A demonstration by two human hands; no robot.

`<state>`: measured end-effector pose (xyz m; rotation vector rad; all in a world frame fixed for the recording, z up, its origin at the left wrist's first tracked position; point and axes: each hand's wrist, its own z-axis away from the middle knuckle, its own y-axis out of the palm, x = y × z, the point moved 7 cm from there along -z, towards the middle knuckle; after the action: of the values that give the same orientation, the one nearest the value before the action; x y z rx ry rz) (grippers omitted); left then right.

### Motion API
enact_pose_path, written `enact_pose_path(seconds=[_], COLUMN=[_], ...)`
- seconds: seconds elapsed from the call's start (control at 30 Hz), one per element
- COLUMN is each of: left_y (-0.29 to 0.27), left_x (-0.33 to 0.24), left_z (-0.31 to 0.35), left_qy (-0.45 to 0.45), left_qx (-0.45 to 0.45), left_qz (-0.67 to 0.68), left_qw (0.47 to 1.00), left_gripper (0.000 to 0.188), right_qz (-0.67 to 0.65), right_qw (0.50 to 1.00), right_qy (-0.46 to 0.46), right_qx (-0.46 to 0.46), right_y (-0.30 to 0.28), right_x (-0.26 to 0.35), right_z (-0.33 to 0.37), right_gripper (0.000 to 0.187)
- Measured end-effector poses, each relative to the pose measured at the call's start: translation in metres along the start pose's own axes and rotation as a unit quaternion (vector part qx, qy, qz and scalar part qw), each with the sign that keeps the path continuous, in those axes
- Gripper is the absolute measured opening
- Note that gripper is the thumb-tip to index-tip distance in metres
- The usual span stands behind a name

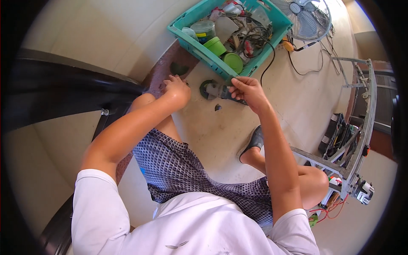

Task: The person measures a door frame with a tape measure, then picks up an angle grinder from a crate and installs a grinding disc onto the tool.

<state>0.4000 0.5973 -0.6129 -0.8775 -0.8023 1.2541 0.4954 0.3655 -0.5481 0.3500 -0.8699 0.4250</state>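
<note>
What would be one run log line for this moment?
left hand: on floor edge | right hand: touching grey tool | teal basket behind

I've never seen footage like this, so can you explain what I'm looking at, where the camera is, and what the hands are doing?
This is one wide, curved picture from a camera worn on a person's head, looking down at their own arms and lap. They sit on a pale floor. The right hand pinches the end of a small dark tool lying on the floor; its fingers are closed on it. The left hand rests curled on the floor nearby, and what it holds is hidden. Ahead sit a teal basket of jars and cables, and a standing fan.
</note>
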Motion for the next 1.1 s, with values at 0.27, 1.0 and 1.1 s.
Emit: enact_pose_path(seconds=[0.27,1.0,1.1], left_y=[0.155,-0.042,-0.083], left_x=[-0.17,-0.047,-0.022], left_z=[-0.072,-0.012,0.024], left_qy=[0.059,0.089,0.135], left_qx=[0.052,0.162,0.071], left_qz=[0.225,0.833,0.8], left_qw=[0.971,0.522,0.58], left_gripper=[0.04,0.021,0.017], right_qz=[0.104,0.077,0.073], right_qw=[0.978,0.996,0.994], right_qy=[0.179,-0.018,-0.061], right_qx=[-0.001,0.028,0.053], right_y=[-0.028,-0.008,0.024], right_x=[-0.13,0.005,0.049], right_z=[0.005,0.017,0.033], right_gripper=[0.018,0.022,0.017])
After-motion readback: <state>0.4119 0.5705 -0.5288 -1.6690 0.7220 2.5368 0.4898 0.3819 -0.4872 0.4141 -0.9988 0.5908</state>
